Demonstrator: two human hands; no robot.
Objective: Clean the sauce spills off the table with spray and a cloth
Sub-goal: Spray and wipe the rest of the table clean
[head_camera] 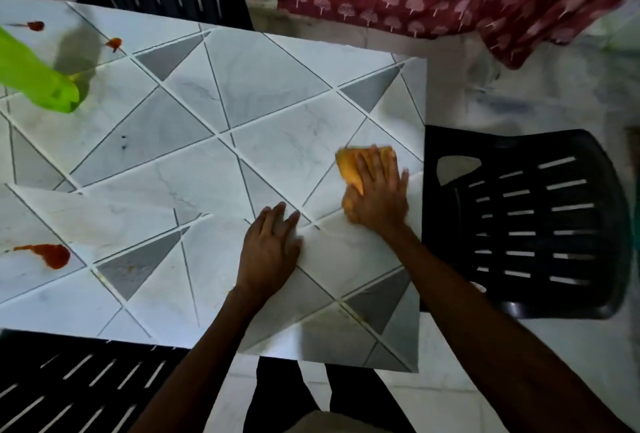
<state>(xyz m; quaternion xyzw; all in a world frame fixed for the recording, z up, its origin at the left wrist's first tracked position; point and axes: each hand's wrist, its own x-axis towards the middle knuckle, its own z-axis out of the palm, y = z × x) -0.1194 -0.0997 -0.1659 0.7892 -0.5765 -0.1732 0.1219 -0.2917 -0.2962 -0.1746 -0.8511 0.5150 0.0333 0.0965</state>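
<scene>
Right hand (377, 190) flat, fingers spread, pressing orange cloth (349, 166) near table (277, 86) right edge; left hand (273, 249) open, palm down beside it. This end looks clean. Not yet wiped: big sauce spill (52, 254), two smaller sauce spots (113, 42) by green spray bottle (38, 79); maybe half done

An orange cloth (349, 169) lies flat at middle right, near the right edge of the marble-patterned table (263, 79), pressed under the right hand (377, 195). A bright green spray bottle (34, 76) sits at upper left. A large red sauce spill (52, 254) marks the lower left, and two small sauce spots (114, 42) the upper left.
</scene>
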